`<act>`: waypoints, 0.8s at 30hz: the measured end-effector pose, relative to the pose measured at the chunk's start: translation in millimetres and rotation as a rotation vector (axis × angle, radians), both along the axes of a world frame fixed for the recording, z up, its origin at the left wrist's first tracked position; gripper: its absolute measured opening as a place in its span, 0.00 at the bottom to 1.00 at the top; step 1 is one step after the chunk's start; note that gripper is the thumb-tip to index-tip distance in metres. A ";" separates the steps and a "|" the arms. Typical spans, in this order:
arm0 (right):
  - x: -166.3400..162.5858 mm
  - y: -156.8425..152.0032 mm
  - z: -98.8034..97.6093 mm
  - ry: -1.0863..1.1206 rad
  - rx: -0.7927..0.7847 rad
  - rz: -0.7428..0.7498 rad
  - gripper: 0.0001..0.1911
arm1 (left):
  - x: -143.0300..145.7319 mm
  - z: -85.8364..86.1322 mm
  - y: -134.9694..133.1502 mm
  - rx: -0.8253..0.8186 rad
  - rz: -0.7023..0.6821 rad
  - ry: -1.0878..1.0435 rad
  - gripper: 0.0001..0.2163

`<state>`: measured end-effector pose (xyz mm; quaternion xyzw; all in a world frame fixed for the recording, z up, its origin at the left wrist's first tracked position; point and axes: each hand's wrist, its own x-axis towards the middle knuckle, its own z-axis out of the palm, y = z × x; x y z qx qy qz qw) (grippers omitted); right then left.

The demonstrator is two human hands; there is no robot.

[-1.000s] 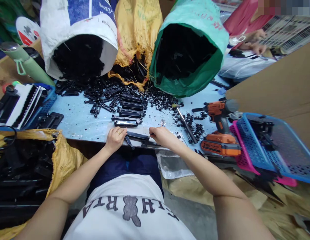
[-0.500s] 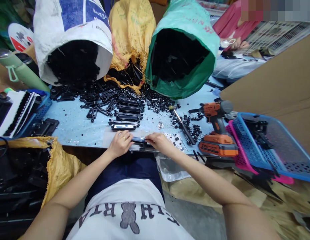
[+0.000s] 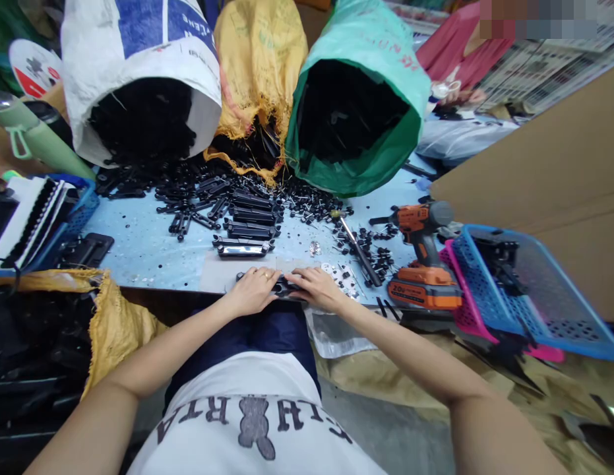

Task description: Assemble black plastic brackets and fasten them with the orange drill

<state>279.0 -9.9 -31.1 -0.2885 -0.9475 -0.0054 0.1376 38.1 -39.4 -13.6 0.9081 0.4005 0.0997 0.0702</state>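
Observation:
At the table's front edge, my left hand (image 3: 256, 290) lies over the left part of a dark plastic piece (image 3: 283, 286), its fingers closed on it. From the other side my right hand (image 3: 316, 287) grips the same piece, fingertips close to those of the left. Most of the piece is hidden under both hands. Just beyond them lies a black bar-shaped part with a shiny strip (image 3: 243, 248), the nearest of several similar black parts (image 3: 251, 229) in a row. A hammer (image 3: 359, 249) rests right of that row.
An orange cordless drill (image 3: 423, 257) stands right of the hammer, beside a blue basket (image 3: 539, 297). White (image 3: 143, 59), yellow (image 3: 260, 59) and green (image 3: 370, 39) sacks of black parts line the back. Small pins and black pieces (image 3: 307, 201) lie scattered. A co-worker's sleeve (image 3: 452, 43) shows behind.
Both hands have flattened over the piece and come closer together, the left shifting right. The shiny bluish surface that showed between them now looks dark. The view has shifted slightly.

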 end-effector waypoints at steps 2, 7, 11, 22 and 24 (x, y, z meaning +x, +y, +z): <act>1.3 2.3 2.6 -0.046 0.094 -0.090 0.25 | -6.3 -0.9 -0.8 0.074 0.004 0.050 0.22; -4.8 -8.5 36.6 0.108 0.098 -0.088 0.30 | -17.3 11.4 -1.6 0.122 0.097 -0.079 0.23; -15.7 -38.2 95.8 0.408 -0.285 0.259 0.29 | -14.7 50.6 -33.4 0.088 -0.076 -0.586 0.26; -133.5 -61.3 31.3 1.467 -0.452 -0.291 0.22 | 23.6 40.7 -65.1 0.366 -0.051 -1.030 0.31; -121.2 -34.7 32.3 1.271 -0.438 -0.427 0.19 | 5.3 20.8 -45.3 0.480 -0.010 -0.725 0.34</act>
